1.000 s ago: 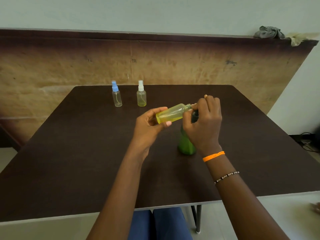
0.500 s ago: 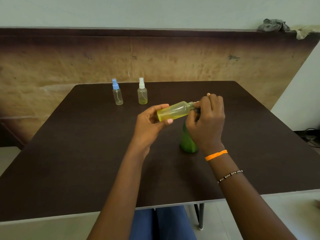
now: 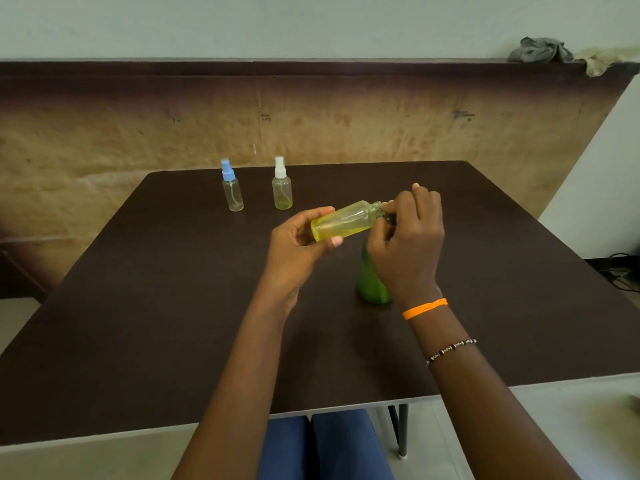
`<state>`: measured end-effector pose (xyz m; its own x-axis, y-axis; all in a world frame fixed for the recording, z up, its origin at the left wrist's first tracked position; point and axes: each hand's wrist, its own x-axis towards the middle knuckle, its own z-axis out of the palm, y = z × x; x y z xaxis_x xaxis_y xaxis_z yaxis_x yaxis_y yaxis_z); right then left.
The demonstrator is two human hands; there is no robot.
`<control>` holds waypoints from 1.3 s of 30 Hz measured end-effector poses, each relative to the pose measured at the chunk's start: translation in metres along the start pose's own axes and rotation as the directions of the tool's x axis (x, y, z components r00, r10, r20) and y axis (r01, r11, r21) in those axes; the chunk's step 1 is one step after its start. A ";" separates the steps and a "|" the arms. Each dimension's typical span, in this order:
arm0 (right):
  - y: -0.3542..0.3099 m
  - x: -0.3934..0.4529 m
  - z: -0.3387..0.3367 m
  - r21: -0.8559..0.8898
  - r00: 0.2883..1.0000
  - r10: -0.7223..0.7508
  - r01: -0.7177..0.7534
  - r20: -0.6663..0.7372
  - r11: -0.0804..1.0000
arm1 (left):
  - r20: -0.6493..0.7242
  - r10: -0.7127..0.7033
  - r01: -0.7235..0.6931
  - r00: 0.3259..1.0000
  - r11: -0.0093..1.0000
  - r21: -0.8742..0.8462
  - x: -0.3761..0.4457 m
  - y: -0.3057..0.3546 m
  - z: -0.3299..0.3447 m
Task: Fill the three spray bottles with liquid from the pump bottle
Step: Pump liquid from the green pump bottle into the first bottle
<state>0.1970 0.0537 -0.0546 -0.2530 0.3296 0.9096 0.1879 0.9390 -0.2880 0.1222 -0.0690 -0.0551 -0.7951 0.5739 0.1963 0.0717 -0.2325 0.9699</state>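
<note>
Left hand (image 3: 298, 247) grips the uncapped spray bottle (image 3: 344, 220) by its base end, thumb under, fingers over the top, holding it nearly horizontal above the desk (image 3: 156, 306), neck pointing right. Bottle is clear w/ yellow-green liquid pooled along its lower side, roughly a third full. Right hand (image 3: 408, 244) is curled at the bottle's threaded neck, fingertips pinched around something dark there; can't tell exactly what it is, prob. the pump head, mostly hidden by the fingers. Directly below the right hand stands the green pump bottle (image 3: 372, 282), upright on the desk, its top hidden behind the hand. Right wrist has an orange band (image 3: 425, 308) and, further down the forearm, a beaded bracelet (image 3: 452, 350). Toward the far-left part of the desk, well apart from the hands, two capped spray bottles stand upright side by side: blue-capped bottle (image 3: 232, 187) looks near empty, white-capped bottle (image 3: 282, 185) just to its right has a little yellow-green liquid at the bottom. Desk top is dark brown w/ a pale front edge; blue trousers (image 3: 322, 445) show under the near edge. Behind the desk runs a worn tan board w/ a dark top rail, and a grey cloth (image 3: 538, 50) sits bunched on the rail at far right.
</note>
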 end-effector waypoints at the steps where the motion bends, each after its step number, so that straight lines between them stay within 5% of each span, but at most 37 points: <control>1: 0.002 -0.001 0.002 0.007 1.000 0.003 -0.003 -0.006 1.000 | 0.000 -0.004 0.004 1.000 1.000 -0.001 0.000 -0.001 0.000; 11: -0.001 0.010 -0.008 0.160 0.998 0.030 -0.038 0.047 0.986 | 0.008 0.013 -0.013 1.000 1.000 -0.013 0.000 0.004 0.000; 17: 0.006 -0.003 0.007 0.101 0.998 0.016 -0.010 -0.056 0.995 | 0.006 -0.006 0.006 1.000 1.000 0.016 0.000 -0.003 -0.001; 25: -0.003 0.013 -0.010 0.070 0.997 -0.012 0.006 0.081 0.998 | 0.011 0.008 -0.008 1.000 1.000 -0.011 0.000 0.005 0.001; 39: 0.005 0.007 -0.010 0.097 0.997 -0.040 0.034 0.065 0.995 | 0.010 0.005 -0.005 1.000 1.000 -0.011 0.000 0.004 0.003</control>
<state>0.2053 0.0597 -0.0465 -0.3217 0.2973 0.8989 0.0866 0.9547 -0.2847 0.1245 -0.0676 -0.0510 -0.7885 0.5807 0.2028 0.0693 -0.2438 0.9674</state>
